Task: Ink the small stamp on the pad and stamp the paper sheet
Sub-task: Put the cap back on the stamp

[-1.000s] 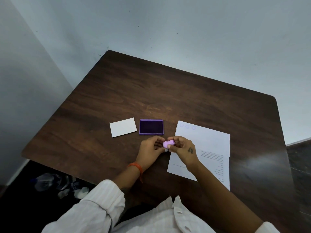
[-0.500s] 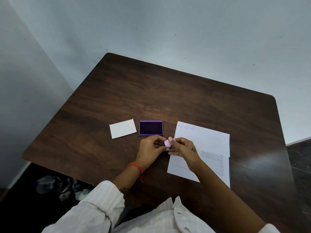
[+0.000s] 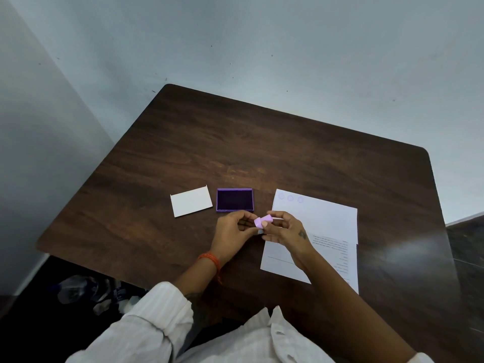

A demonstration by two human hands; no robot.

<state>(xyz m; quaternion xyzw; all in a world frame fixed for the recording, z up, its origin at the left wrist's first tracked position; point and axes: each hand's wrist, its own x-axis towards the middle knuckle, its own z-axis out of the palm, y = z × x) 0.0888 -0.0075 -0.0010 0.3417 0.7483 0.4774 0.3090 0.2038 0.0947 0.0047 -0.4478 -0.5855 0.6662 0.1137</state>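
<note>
A small pink-lilac stamp (image 3: 262, 221) is pinched between the fingertips of both my hands, just in front of the ink pad. My left hand (image 3: 233, 233) grips its left end and my right hand (image 3: 285, 230) its right end. The open purple ink pad (image 3: 235, 199) lies on the table just beyond my hands. The white paper sheet (image 3: 322, 221) lies to the right, partly under my right hand, with three faint round stamp marks near its top left corner and printed text lower down.
A white lid or card (image 3: 191, 204) lies left of the ink pad. The dark wooden table (image 3: 235, 142) meets grey walls at the back and left. Clutter sits on the floor at the lower left (image 3: 78, 292).
My hands have stayed in the same spot, turning the stamp between the fingertips; it now shows more between the two hands. The pad and paper have not moved.
</note>
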